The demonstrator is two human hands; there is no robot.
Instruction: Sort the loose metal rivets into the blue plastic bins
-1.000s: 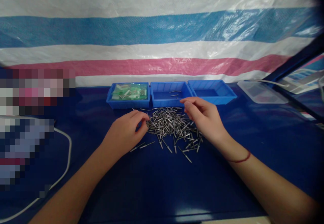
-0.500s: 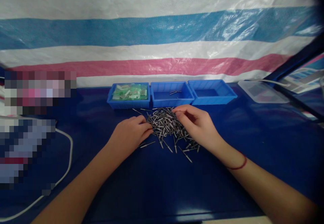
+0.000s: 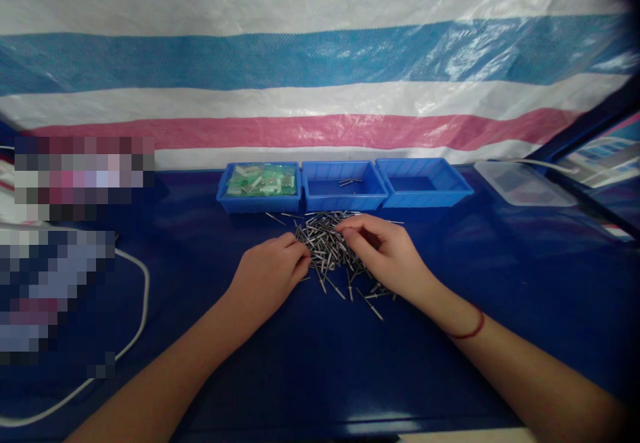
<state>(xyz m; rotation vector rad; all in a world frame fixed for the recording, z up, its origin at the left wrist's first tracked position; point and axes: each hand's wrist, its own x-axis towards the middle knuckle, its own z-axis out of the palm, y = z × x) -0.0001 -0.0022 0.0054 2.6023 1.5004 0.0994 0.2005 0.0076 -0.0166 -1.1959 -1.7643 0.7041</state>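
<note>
A heap of small metal pins (image 3: 330, 243) lies on the dark blue table (image 3: 320, 356), in front of three blue trays. My left hand (image 3: 270, 273) rests at the heap's left edge, fingers curled and pinched at the pins. My right hand (image 3: 383, 249) lies over the heap's right side, fingertips pinched together on the pins. What either pinch holds is too small to make out. The left tray (image 3: 259, 188) holds green and white pieces, the middle tray (image 3: 344, 188) a few pins, and the right tray (image 3: 424, 183) looks bare inside.
A striped plastic sheet (image 3: 320, 63) hangs behind the trays. A clear plastic lid (image 3: 520, 183) lies at the right, by a dark frame bar (image 3: 585, 129). A white cable (image 3: 135, 309) curves along the left side beside blurred-out patches.
My right hand came back from above the middle tray down onto the heap. My left hand shifted slightly right along the heap's edge.
</note>
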